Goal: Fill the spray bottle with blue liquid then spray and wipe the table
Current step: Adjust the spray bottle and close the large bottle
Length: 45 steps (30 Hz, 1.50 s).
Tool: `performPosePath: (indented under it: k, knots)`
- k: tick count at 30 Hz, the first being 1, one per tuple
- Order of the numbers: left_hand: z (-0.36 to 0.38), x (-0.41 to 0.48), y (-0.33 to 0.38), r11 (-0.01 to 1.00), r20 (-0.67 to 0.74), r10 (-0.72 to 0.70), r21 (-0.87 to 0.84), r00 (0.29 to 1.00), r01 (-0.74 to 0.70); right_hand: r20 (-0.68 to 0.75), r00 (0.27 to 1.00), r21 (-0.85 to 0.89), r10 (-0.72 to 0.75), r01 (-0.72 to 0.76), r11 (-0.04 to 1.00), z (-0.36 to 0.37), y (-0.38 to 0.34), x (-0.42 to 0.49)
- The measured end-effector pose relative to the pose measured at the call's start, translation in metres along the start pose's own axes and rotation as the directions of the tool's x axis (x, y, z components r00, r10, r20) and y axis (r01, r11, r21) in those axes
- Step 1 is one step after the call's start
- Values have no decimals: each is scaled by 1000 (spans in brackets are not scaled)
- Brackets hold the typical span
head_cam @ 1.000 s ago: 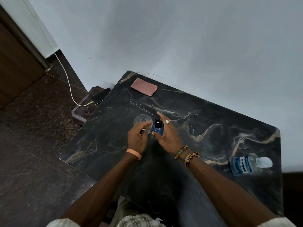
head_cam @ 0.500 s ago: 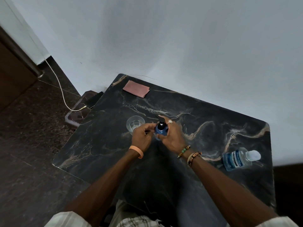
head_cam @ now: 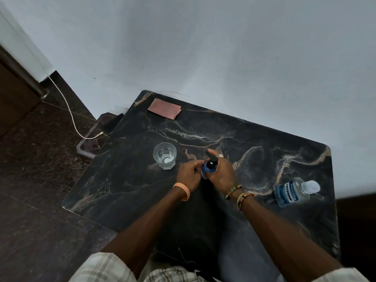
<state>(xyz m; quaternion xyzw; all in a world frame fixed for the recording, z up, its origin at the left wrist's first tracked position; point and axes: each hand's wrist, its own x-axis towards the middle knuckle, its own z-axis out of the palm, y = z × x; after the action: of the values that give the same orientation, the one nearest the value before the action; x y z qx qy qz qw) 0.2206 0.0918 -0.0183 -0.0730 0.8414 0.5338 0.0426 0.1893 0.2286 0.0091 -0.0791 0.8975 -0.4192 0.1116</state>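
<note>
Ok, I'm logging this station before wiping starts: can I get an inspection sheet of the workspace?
Surface: dark marble table, no spill seen.
Job's things: spray bottle upright, blue inside, top on; pink cloth at far corner; mouthwash bottle at right.
Clutter: glass beside the spray bottle.
Hands: right hand grips the spray bottle; left hand pinches its neck.
Cables: white cable across floor to a phone.
Surroundings: pale wall, dark floor.

dim, bluish light | soft shadows — corners dark | wide-angle bending at edges
</note>
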Motion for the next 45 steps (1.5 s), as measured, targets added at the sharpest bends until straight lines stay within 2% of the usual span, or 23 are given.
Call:
performPosePath:
  k: [7, 14, 17, 20, 23, 26, 32, 36, 39, 41, 43, 45]
  knots:
    - [3, -1, -9, 1000, -7, -2, 6, 1000, 2, 32, 999, -66, 9, -7, 998, 5, 2, -2]
    - [-3, -6, -14, 996, -3, 25, 80, 1000, -24, 89, 996, -110, -7, 17, 994, 4, 5, -1]
    - [-12, -14, -13, 992, -85, 57, 119, 995, -47, 123, 991, -147, -60, 78, 986, -5, 4, -1]
    - [-30, -21, -10, 972, -252, 203, 170, 946, -163, -21, 988, -212, -153, 145, 966, -16, -5, 0]
    - [-53, -22, -11, 941, -309, 303, 248, 902, -231, -108, 980, -169, -169, 150, 974, -26, -19, 8]
    - [-68, -21, -16, 936, -334, 314, 268, 889, -230, -101, 985, -135, -138, 124, 983, -28, -30, 17]
    - [-66, -25, -16, 942, -325, 306, 242, 895, -233, 15, 991, -145, -134, 135, 980, -21, -28, 15]
    - [-67, -29, -13, 931, -428, 341, 281, 837, -235, -45, 975, -192, -220, 207, 959, -22, -33, 11]
    - [-78, -30, -19, 953, -536, 268, 266, 800, -141, -84, 943, -218, -321, 297, 930, -20, -44, 13]
    - [-87, -29, -25, 978, -564, 167, 202, 809, -62, -77, 928, -209, -365, 343, 916, -12, -57, 15]
    - [-96, -27, -34, 989, -519, 65, 148, 852, 14, -17, 930, -187, -367, 358, 915, 1, -72, 17]
    - [-101, -24, -45, 991, -416, -48, 97, 908, 97, 88, 948, -148, -306, 316, 937, 21, -83, 21]
